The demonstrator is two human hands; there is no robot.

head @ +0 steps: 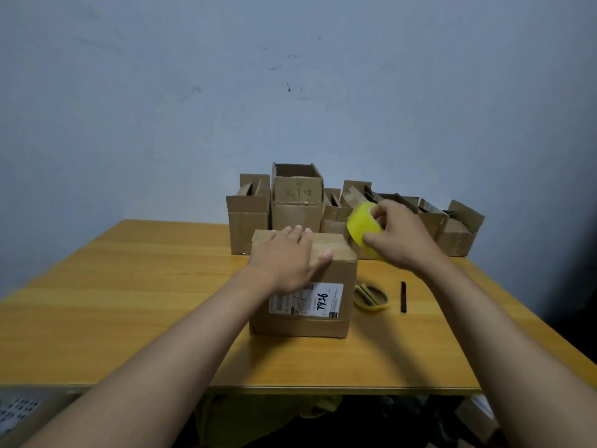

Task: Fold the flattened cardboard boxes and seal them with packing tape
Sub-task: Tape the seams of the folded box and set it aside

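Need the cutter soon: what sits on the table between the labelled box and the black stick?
The yellow-handled scissors lie flat on the table, between the labelled box and the black stick, seen in the head view.

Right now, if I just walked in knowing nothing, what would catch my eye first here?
Probably the bright yellow roll of tape, gripped by the right hand above the table's middle. Next, the closed cardboard box with a white label, which the left hand presses flat on top. Behind them, open boxes crowd the far edge by the wall.
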